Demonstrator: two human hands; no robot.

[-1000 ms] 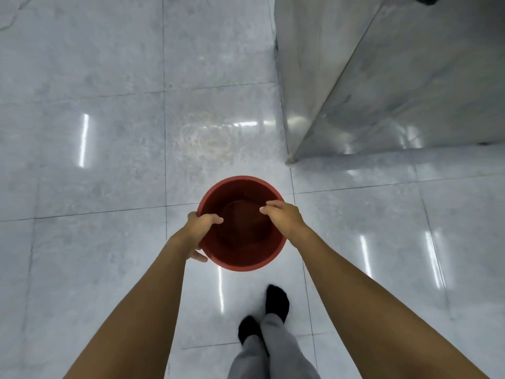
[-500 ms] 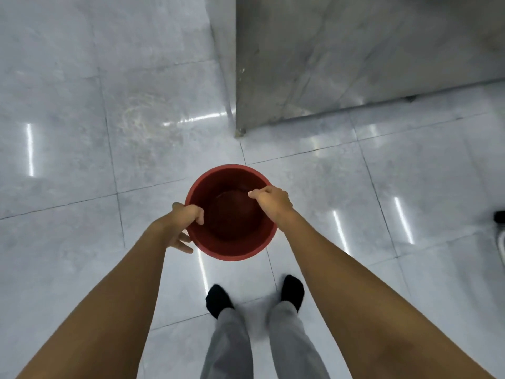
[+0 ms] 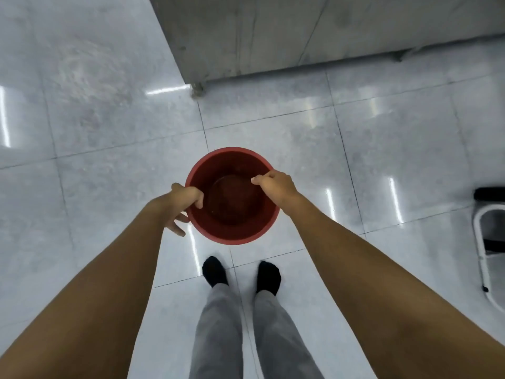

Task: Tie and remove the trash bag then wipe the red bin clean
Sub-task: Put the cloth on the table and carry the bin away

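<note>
The red bin (image 3: 232, 225) hangs upright above the tiled floor (image 3: 109, 138), just ahead of two black-socked feet (image 3: 214, 270). The left hand (image 3: 183, 199) has its grip clamped on the bin's left rim; the right hand (image 3: 276, 184) grips the right rim.

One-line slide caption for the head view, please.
Both hands, left hand and right hand, grip the rim of the unlined red bin above tiled floor.

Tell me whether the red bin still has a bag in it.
No bag: the red bin shows bare red walls and floor, with the left hand and right hand gripping its rim.
</note>
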